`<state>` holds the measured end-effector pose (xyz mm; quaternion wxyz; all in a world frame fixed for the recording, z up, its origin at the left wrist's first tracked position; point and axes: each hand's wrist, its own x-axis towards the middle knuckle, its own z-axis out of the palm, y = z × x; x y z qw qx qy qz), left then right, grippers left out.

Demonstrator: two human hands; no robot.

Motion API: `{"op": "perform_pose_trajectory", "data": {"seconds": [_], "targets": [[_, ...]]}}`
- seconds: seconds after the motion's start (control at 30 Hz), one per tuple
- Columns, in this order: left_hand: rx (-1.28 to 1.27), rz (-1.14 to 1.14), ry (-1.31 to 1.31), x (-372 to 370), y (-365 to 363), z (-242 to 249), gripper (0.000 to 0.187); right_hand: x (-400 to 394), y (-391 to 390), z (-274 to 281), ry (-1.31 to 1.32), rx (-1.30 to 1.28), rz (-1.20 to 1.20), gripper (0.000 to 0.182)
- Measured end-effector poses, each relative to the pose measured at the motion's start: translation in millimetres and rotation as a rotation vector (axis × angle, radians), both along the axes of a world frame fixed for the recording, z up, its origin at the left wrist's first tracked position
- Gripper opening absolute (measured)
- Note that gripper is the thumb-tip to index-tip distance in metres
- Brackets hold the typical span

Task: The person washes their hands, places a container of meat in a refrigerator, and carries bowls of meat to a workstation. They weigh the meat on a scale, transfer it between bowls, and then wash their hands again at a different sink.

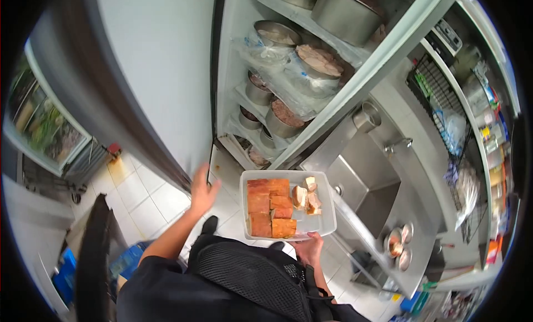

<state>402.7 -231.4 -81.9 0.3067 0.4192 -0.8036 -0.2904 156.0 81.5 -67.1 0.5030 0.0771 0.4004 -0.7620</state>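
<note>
No legible writing. Right hand (309,248) gripping near edge of white rectangular plastic tray (328,211) carrying orange-brown meat slabs (269,208), level before open fridge. Left hand (202,190) reaching toward grey fridge door (150,72), fingers spread wide.

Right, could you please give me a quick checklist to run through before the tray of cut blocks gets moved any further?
1. Right hand grips tray at its near edge: ok.
2. Tray level, orange blocks lying flat: ok.
3. Left hand on fridge door edge, door open: ok.
4. Free room on the shelves, crowded with metal bowls and bags: cannot tell.
5. Floor underfoot clear of spills: cannot tell.
</note>
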Motion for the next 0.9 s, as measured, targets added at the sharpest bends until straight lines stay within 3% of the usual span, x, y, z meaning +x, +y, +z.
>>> {"op": "perform_pose_trajectory", "data": {"seconds": [0.07,0.1,0.13,0.2,0.23,0.33,0.4,0.53,0.6,0.67,0.77,0.9], "targets": [[0.578,-0.264,0.074,38,4,-67,0.073,45,-32,8,-0.106,-0.009,-0.017,0.070],[1.098,-0.214,0.253,56,15,-57,0.076,63,-49,2,-0.123,0.046,-0.088,0.054],[1.607,-0.141,0.428,71,22,-39,0.080,74,-69,-2,-0.119,0.042,-0.109,0.054],[1.741,-0.388,0.523,91,31,-30,0.083,94,-107,-7,-0.175,0.075,-0.050,0.030],[1.761,-0.418,0.720,92,29,-23,0.085,98,-126,-9,-0.140,0.041,-0.020,0.016],[1.569,-0.365,0.802,88,1,9,0.083,92,-176,-7,-0.124,-0.065,0.054,0.017],[1.498,-0.336,0.764,72,-28,31,0.081,83,-208,8,-0.025,-0.131,0.043,0.026],[1.354,-0.329,0.855,17,-97,24,0.078,54,-269,44,-0.005,-0.183,-0.014,0.040],[1.281,-0.333,0.908,-14,-124,36,0.076,48,-298,63,-0.088,-0.119,-0.164,0.068],[1.074,-0.169,0.992,-41,-138,56,0.076,41,-327,63,-0.080,-0.181,-0.211,0.069],[0.994,-0.218,1.097,-59,-146,36,0.075,19,-379,50,-0.115,-0.242,-0.331,0.068],[0.841,-0.576,0.563,-4,-76,-9,0.062,-10,-421,61,-0.184,-0.307,-0.469,0.066]]}}
